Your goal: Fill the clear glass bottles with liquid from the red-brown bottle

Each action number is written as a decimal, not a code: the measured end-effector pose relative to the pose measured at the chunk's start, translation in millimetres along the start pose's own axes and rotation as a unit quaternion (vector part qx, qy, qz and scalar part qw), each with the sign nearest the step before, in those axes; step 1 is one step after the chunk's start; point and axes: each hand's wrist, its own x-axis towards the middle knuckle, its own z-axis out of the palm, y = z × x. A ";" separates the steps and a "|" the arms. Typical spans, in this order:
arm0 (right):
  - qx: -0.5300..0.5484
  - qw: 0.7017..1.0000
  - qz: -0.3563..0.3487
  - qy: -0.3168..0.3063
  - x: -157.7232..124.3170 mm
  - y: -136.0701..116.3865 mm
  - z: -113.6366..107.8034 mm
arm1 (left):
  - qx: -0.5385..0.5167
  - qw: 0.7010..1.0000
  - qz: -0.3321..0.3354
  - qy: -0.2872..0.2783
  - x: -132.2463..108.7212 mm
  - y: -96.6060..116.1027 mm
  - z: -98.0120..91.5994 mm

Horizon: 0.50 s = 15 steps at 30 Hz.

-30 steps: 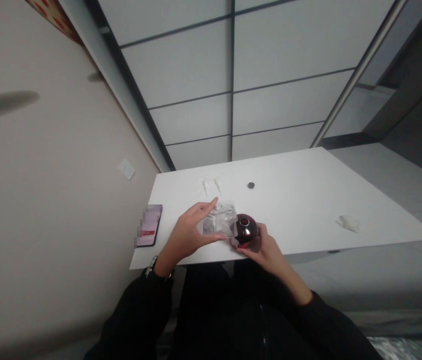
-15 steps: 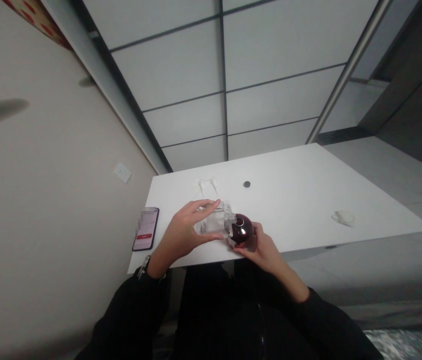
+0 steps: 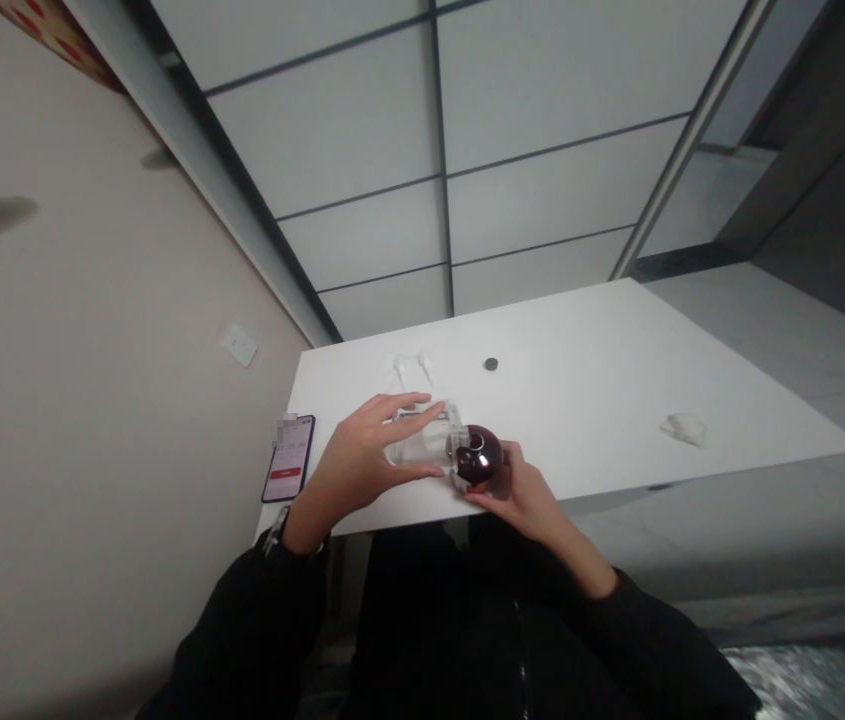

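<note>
My left hand (image 3: 366,445) is wrapped round a clear glass bottle (image 3: 426,440), which lies tilted on its side with its neck toward the right. My right hand (image 3: 523,490) holds a dark red, round glass container (image 3: 479,455) from the right and below. The neck of the clear bottle meets the opening of the red container, above the near edge of the white table (image 3: 579,380). Whether liquid is passing between them is too small to tell.
A phone (image 3: 288,458) lies at the table's left end. Two small white items (image 3: 413,368) and a dark round cap (image 3: 491,364) lie beyond my hands. A crumpled whitish piece (image 3: 684,429) is at the right. Behind stands a panelled door (image 3: 362,180).
The view has shifted slightly, so everything sits a little further left and up. Both hands keep their hold, and the bottle's neck looks slightly closer over the red container.
</note>
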 end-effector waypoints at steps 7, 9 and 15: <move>0.000 1.000 -0.008 0.002 0.7 0.1 0.3 | 0.003 1.000 0.011 -0.010 3.0 -0.6 -3.7; -0.006 1.000 -0.010 0.008 0.9 -0.8 -0.1 | 0.006 1.000 0.012 -0.012 3.8 -0.6 -4.7; -0.010 1.000 -0.009 0.010 1.1 -2.3 -1.5 | 0.018 0.999 0.019 -0.020 6.2 0.6 -7.1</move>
